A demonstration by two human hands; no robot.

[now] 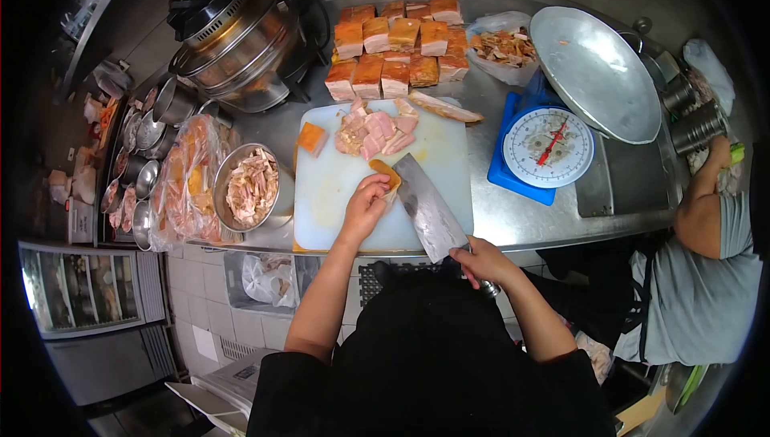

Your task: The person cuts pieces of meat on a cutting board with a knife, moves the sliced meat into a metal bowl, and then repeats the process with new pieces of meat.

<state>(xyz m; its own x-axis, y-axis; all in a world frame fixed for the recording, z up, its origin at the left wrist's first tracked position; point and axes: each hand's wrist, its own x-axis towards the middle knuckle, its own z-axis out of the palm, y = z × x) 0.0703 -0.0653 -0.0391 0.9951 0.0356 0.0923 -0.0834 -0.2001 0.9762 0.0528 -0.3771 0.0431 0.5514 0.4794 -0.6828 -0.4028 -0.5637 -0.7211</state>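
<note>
My left hand [367, 206] is closed on a small piece of meat with golden skin [386, 175] over the white cutting board [329, 223]. Held in my right hand [484, 262] by its handle is a wide cleaver [431, 211], its blade slanting up and left across the board, its tip end close beside that piece. Cut pale meat pieces [377, 130] lie in a pile behind my left hand. A skin-topped block [311, 139] sits at the board's left, and a long strip [443, 107] lies along its back edge.
Roasted pork blocks [395, 76] are stacked behind the board. A blue scale [549, 148] with a metal pan [595, 72] stands right. A metal bowl of meat [252, 188], plastic bags [191, 176] and a glass-bowled cooker [241, 52] are left. Another person [698, 277] is at right.
</note>
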